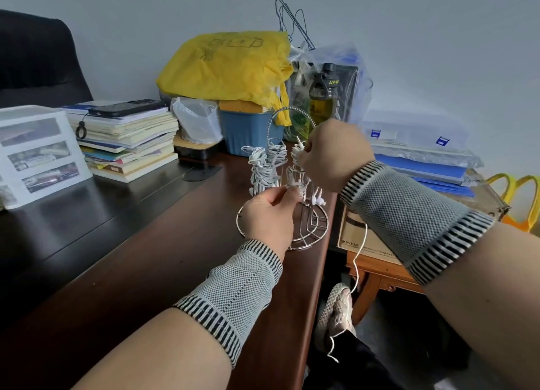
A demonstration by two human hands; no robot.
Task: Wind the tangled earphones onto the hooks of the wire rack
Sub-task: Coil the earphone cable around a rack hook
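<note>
Wire rack (309, 229) stands near the right edge of the dark desk (146, 258), chrome, round base, several hooks up top. Two hooks on the left already carry wound white bundles (264, 167). Right hand (333, 155) is up at the right-hand hook, fingers curled and pinched on the earphone cord (358, 261) where it meets a part-wound bundle (298, 152). From under that wrist the loose tail of cord drops off the desk edge, past a shoe (336, 310), towards the floor. Left hand (268, 214) sits low in front of the rack, thumb and fingertips pinched together on something small and white at a lower hook; likely an earbud or a cord loop, cannot tell which. Earbuds (320, 200) hang near the rack stem.

Step in hand, as I read it: winding the third earphone set, a long tail left to go.

To do it well: keep the left hand steadying the rack or the anchored end so the light rack doesn't tip. Feed cord with the right in even turns, slight tension, no slack loops. Watch the hanging tail, since it could snag on the shoe or the desk edge. Keep turns clear of the neighbouring bundles.

Books (128, 138), a yellow bag (225, 65) and a bottle (323, 94) sit behind.
</note>
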